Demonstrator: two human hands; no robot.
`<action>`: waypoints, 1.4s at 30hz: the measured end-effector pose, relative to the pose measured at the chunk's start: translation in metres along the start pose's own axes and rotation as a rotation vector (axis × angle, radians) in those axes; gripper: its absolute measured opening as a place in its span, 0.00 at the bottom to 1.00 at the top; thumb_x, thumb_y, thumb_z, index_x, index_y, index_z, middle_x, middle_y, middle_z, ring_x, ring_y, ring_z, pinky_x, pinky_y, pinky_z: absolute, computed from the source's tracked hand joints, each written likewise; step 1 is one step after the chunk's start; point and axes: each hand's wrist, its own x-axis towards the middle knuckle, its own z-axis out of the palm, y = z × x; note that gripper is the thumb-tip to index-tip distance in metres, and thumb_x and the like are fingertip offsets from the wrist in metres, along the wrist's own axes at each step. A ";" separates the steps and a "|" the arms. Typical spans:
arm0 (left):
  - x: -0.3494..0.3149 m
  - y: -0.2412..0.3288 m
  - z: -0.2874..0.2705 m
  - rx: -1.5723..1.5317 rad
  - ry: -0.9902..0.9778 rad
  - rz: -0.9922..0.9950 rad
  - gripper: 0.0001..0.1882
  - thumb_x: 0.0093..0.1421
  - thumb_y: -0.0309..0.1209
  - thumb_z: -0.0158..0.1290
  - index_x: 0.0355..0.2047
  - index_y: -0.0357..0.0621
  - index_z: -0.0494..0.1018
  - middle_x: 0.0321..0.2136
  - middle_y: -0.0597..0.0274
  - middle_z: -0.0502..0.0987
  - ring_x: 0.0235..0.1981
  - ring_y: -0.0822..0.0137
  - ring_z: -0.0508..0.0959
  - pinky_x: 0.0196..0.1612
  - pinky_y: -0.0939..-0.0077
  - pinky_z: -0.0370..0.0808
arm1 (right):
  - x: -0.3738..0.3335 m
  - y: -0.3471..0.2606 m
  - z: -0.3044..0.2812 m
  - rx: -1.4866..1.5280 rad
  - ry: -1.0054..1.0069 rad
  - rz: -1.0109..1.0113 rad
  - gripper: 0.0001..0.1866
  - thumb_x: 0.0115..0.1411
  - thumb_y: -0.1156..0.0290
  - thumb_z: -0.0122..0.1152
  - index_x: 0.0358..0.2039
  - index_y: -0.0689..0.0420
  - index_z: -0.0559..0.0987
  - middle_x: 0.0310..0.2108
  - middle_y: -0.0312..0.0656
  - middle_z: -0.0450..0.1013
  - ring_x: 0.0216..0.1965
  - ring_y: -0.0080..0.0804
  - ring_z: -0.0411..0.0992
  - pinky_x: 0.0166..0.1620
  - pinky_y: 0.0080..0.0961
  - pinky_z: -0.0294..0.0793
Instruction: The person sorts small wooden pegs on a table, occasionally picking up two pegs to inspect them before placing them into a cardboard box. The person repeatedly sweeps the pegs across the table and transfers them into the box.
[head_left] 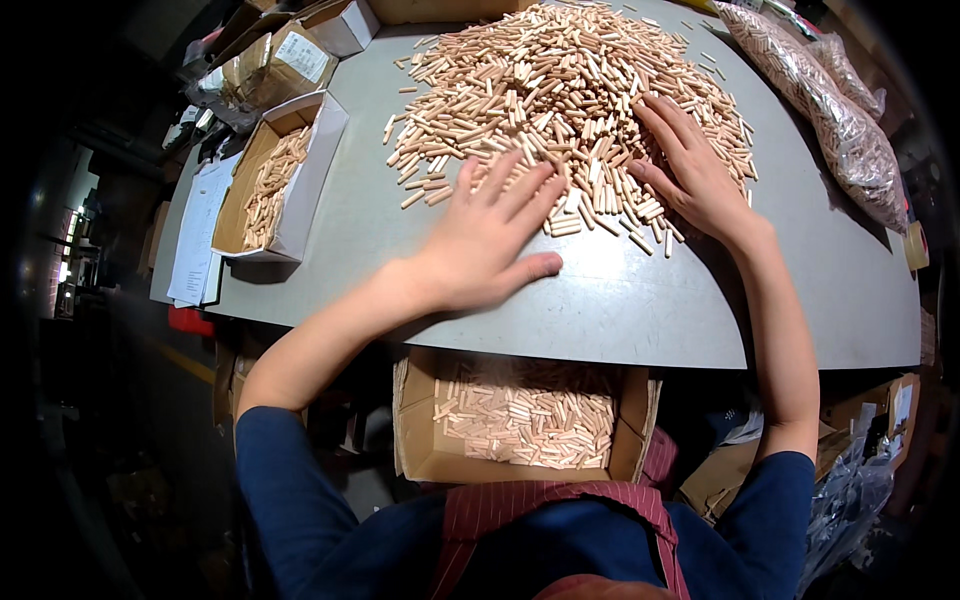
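Note:
A big heap of short wooden dowel pins point(560, 80) covers the far middle of the grey table point(640, 310). My left hand point(490, 230) lies over the heap's near left edge, fingers spread and slightly blurred, the thumb out to the right above bare tabletop. On the heap's right side rests my right hand point(690, 170), its fingers apart and bent over the pins, touching them. Neither hand appears to grip a pin. Below the table's near edge, in front of my body, an open cardboard box point(420, 430) holds many more of these pins.
At the left stands a narrow white carton point(325, 140) part-filled with pins, beside paper sheets point(195, 240). Clear plastic bags of pins point(830, 110) lie at the right, near a tape roll point(916, 246). A taped cardboard package point(270, 70) sits at the back left.

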 end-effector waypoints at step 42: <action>0.017 0.000 -0.016 -0.161 0.388 0.111 0.07 0.58 0.26 0.66 0.38 0.47 0.83 0.38 0.63 0.80 0.43 0.57 0.79 0.47 0.63 0.77 | -0.001 0.005 0.005 -0.035 0.047 -0.032 0.37 0.74 0.47 0.59 0.74 0.57 0.66 0.74 0.54 0.61 0.75 0.56 0.58 0.75 0.48 0.61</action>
